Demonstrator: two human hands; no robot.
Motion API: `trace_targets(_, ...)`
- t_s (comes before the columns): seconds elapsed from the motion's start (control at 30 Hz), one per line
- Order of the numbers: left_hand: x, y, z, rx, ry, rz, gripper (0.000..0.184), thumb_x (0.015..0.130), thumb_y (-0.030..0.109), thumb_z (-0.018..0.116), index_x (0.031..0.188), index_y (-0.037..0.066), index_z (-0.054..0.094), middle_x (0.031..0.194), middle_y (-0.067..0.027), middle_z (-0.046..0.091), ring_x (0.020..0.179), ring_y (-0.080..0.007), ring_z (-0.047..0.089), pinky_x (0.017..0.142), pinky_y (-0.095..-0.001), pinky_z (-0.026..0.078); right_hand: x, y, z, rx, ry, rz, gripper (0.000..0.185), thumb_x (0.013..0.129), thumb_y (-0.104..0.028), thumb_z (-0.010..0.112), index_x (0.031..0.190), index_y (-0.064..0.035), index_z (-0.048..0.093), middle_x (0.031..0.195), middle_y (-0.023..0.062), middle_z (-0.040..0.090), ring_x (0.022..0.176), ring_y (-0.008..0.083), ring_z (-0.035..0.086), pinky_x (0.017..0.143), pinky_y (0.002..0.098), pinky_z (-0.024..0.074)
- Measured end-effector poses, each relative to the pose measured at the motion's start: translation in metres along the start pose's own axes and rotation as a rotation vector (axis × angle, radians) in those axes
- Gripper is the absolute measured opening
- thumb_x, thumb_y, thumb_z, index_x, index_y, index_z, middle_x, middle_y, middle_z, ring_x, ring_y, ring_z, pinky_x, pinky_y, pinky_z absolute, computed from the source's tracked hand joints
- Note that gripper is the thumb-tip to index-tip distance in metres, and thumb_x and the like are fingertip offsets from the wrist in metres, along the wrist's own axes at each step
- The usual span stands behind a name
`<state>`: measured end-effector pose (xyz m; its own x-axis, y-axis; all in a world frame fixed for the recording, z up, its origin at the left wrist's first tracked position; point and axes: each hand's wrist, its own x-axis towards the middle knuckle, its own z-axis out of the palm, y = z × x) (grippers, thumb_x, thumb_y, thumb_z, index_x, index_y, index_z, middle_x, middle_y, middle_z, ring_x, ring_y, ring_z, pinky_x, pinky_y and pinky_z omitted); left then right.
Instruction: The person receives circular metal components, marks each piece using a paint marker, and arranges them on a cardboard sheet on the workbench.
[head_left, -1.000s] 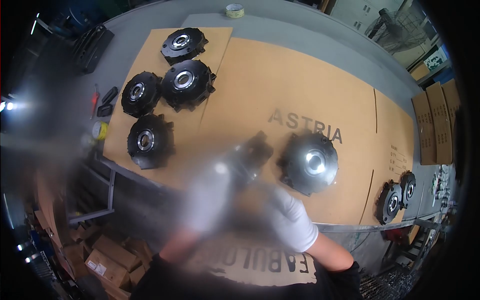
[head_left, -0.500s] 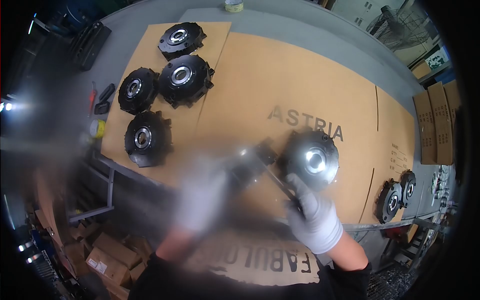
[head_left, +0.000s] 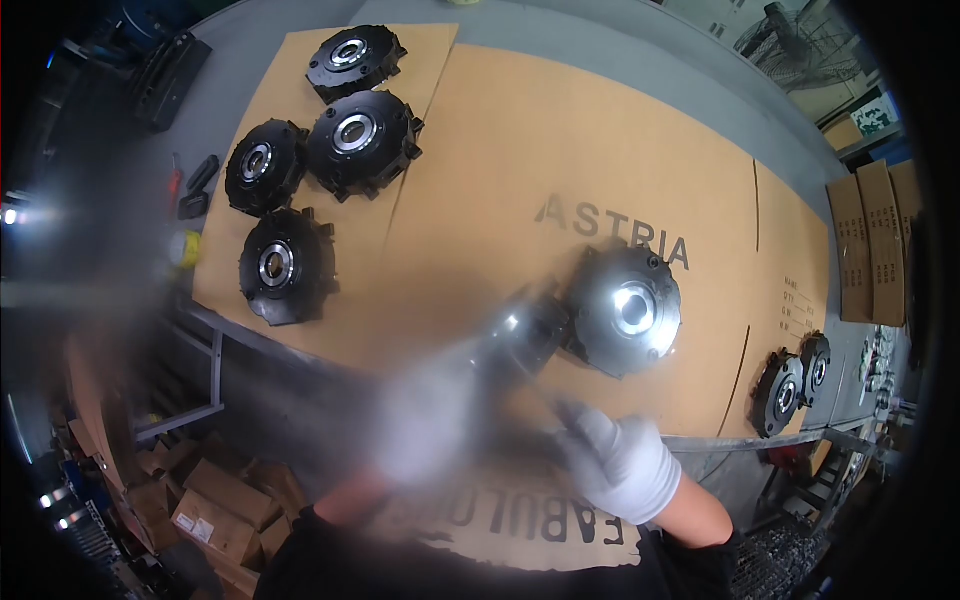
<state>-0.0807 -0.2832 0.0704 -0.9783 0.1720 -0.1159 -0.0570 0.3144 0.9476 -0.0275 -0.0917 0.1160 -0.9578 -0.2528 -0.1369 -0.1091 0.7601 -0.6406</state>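
Observation:
Blurred by a smear in the picture, my left hand in a white glove grips a dark toothed disc, tilted over the cardboard near its front edge. My right hand, also gloved, is closed around a thin rod-like tool whose shaft points at that disc; its tip is too blurred to make out. Just beyond the hands, another black toothed disc lies flat, light glaring off its metal centre. The held disc overlaps its left side in view; whether they touch I cannot tell.
Several black toothed discs with metal rings lie at the left of the cardboard sheet, and two more at its right end. A yellow roll sits at the left edge. Cartons are below left; a fan stands behind.
My right hand has moved down and slightly left, drawing the tool back from the held disc. My left hand and that disc have shifted slightly right. The whole view has tilted a little.

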Motion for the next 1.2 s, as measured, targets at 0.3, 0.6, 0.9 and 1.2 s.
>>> trace_targets(0.3, -0.003, -0.005, 0.002, -0.041, -0.020, 0.136, 0.027, 0.081, -0.003, 0.046, 0.106, -0.003, 0.054, 0.087, -0.0062, 0.057, 0.071, -0.0087, 0.051, 0.066, -0.0208, 0.042, -0.001, 0.005, 0.006, -0.066, -0.039, -0.041, 0.045, 0.076, -0.013, 0.054, 0.117, -0.0008, 0.040, 0.052, 0.0051, 0.053, 0.037, 0.0231, 0.051, 0.035, 0.0330, 0.0416)
trace_targets(0.6, -0.002, -0.002, 0.001, 0.070, -0.044, 0.179, 0.027, 0.079, -0.005, 0.047, 0.105, -0.002, 0.055, 0.080, -0.0067, 0.056, 0.066, -0.0108, 0.051, 0.062, -0.0215, 0.042, -0.008, -0.004, 0.001, -0.048, -0.145, 0.065, 0.041, 0.083, -0.014, 0.044, 0.121, -0.0015, 0.038, 0.062, 0.0058, 0.058, 0.048, 0.0196, 0.056, 0.044, 0.0307, 0.0467)
trace_targets(0.9, -0.008, -0.013, 0.000, 0.072, 0.008, 0.216, 0.030, 0.078, -0.006, 0.048, 0.107, -0.001, 0.055, 0.074, -0.0053, 0.052, 0.061, -0.0096, 0.048, 0.057, -0.0208, 0.041, -0.002, -0.005, 0.015, 0.261, -0.582, 0.358, 0.052, 0.080, -0.011, 0.044, 0.127, 0.0011, 0.027, 0.059, 0.0049, 0.056, 0.047, 0.0161, 0.056, 0.040, 0.0278, 0.0448)
trace_targets(1.2, -0.015, -0.040, -0.002, -0.106, 0.108, 0.222, 0.032, 0.080, -0.008, 0.046, 0.110, -0.001, 0.052, 0.076, -0.0015, 0.049, 0.062, -0.0074, 0.044, 0.058, -0.0186, 0.037, 0.003, 0.004, 0.041, -0.155, -0.032, -0.133, 0.048, 0.073, -0.007, 0.051, 0.118, 0.0037, 0.040, 0.056, 0.0044, 0.052, 0.043, 0.0177, 0.053, 0.034, 0.0288, 0.0398)
